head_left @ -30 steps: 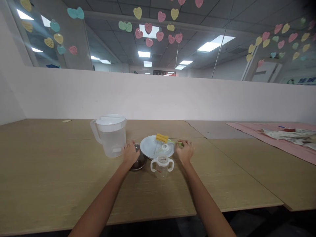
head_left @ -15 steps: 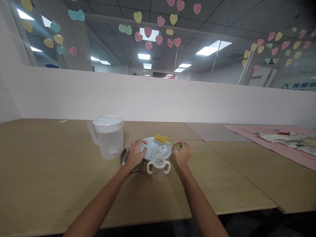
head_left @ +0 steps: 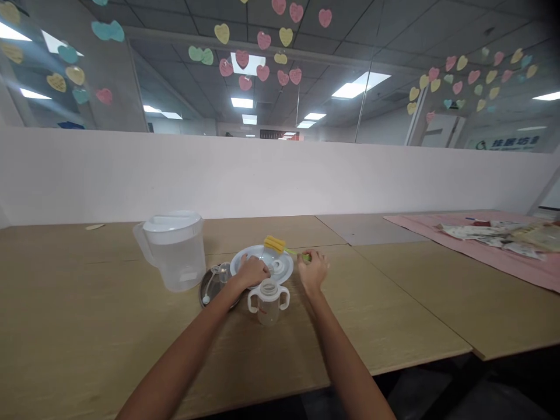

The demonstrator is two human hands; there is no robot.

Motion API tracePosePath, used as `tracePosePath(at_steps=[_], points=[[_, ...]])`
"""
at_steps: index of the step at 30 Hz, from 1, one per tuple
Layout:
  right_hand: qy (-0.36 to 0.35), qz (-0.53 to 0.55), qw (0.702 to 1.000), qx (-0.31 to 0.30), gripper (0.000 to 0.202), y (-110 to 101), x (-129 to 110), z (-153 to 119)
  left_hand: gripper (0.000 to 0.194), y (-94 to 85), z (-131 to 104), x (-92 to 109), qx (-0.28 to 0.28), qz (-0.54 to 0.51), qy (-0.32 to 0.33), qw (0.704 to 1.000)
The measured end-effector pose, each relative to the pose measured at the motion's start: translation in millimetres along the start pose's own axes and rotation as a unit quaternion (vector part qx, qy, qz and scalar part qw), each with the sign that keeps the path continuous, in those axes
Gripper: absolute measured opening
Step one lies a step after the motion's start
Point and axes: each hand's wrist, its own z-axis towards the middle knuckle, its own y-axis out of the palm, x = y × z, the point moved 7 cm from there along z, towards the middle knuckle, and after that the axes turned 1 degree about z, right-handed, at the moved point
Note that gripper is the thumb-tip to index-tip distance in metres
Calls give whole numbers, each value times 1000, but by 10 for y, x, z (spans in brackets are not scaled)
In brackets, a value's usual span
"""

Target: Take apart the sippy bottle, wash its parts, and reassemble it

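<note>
A sponge brush with a yellow head (head_left: 274, 244) leans over the far rim of a white plate (head_left: 286, 277). My right hand (head_left: 314, 271) is closed around its green handle, just right of the plate. Over the plate's near left part, my left hand (head_left: 254, 271) has its fingers curled down beside a white bottle top (head_left: 277, 266). The hand hides whatever its fingertips hold, if anything. In front of the plate stands a clear, open-necked baby bottle (head_left: 268, 303) with two white handles, upright and untouched.
A lidded clear pitcher (head_left: 180, 254) stands at the left. Next to it lies a round metal dish (head_left: 205, 291) with a straw piece (head_left: 210, 286) and a small clear cup (head_left: 224, 271), partly behind my left forearm. A pink cloth (head_left: 420, 227) with papers lies far right.
My left hand has moved right from above the metal dish onto the plate, its fingers curling in. The right hand still holds the brush. The view has turned slightly right.
</note>
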Motion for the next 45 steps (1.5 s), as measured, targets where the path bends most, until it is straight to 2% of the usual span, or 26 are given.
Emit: tracePosePath(at_steps=[3,6,8,11,14,19,26,32,35,38,41,45], points=[[-1,19,1000,7,16,-16,-1,2,18,-162,-177,-38,57,-6,-4,998],[-15,48,999,2,15,-27,-34,-10,15,-308,-391,-172,171,-56,-4,984],[-44,75,996,-11,14,-24,-92,-26,13,-317,-511,-296,232,-99,-8,967],[-88,101,990,-37,13,-7,-176,-57,16,-235,-606,-448,276,-144,-23,950],[-96,91,991,-39,14,2,-181,-73,24,-191,-646,-507,301,-162,-30,939],[-83,125,988,-26,15,-6,-137,-93,26,-270,-731,-499,351,-148,-26,924],[-114,159,980,-42,13,-31,-209,-139,33,-371,-819,-468,378,-179,-27,908],[-115,170,978,-39,14,-61,-226,-147,47,-344,-797,-475,339,-113,-64,932],[-115,106,987,-28,14,-57,-196,-125,49,-377,-822,-582,351,-78,-92,929],[-109,-1,994,7,14,-83,-130,-87,42,-420,-845,-706,357,-47,-103,927],[-121,-76,989,36,14,-108,-103,-69,31,-429,-843,-773,344,-2,-96,934],[-161,-113,980,33,14,-64,-145,-94,24,-395,-828,-795,321,79,-102,938]])
